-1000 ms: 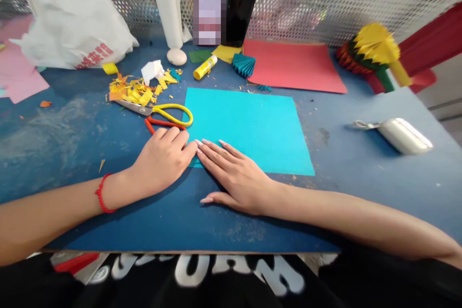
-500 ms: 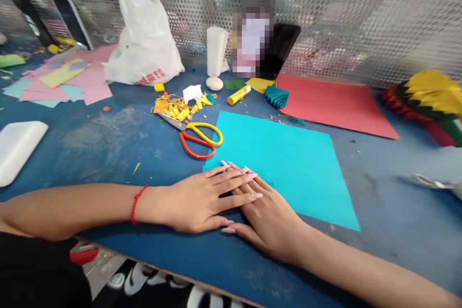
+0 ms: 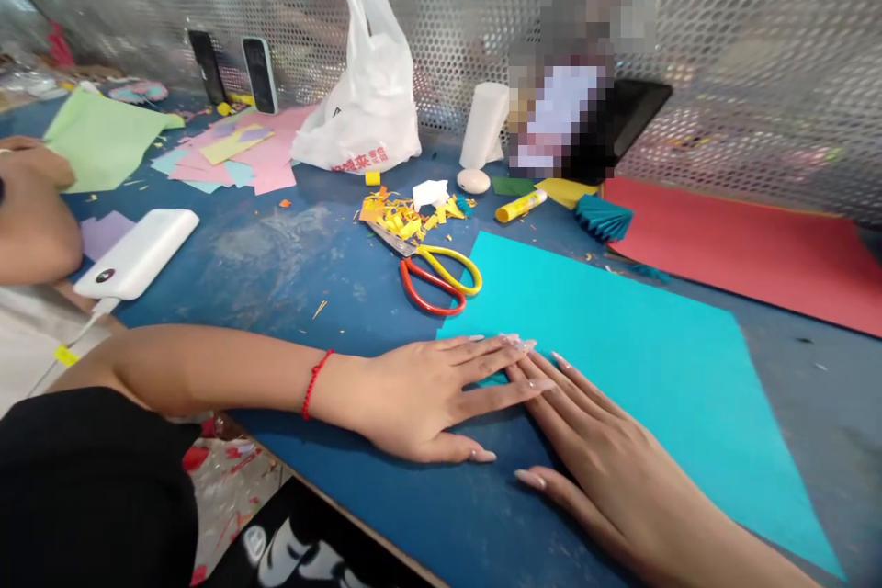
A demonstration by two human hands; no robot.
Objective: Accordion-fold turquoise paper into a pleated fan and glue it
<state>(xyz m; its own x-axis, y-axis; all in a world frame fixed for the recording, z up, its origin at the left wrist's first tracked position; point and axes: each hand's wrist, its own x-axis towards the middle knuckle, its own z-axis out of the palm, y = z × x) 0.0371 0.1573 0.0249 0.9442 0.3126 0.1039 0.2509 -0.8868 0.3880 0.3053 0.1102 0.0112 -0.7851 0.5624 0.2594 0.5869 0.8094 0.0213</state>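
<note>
A turquoise sheet of paper (image 3: 640,340) lies flat on the blue table. My left hand (image 3: 434,395), with a red bracelet at the wrist, rests palm down at the sheet's near left corner, fingers spread and overlapping the other hand's fingertips. Palm down on the sheet's near edge is my right hand (image 3: 606,450), its fingers stretched out and thumb apart. Neither hand grips anything. Scissors (image 3: 441,280) with one red and one yellow handle lie just beyond my left hand, their blades toward a heap of yellow paper scraps (image 3: 400,216).
Behind stand a white plastic bag (image 3: 365,101), a white cup (image 3: 484,124) and propped phones. A glue stick (image 3: 520,206), a folded teal paper fan (image 3: 603,218) and red paper (image 3: 744,243) lie farther back. A white power bank (image 3: 138,253) is near another person's arm (image 3: 34,211) at left.
The view has turned left, so things appear farther right. My hands have slid apart somewhat, with less overlap and a wider gap between the thumbs. Another person's arm now shows at left.
</note>
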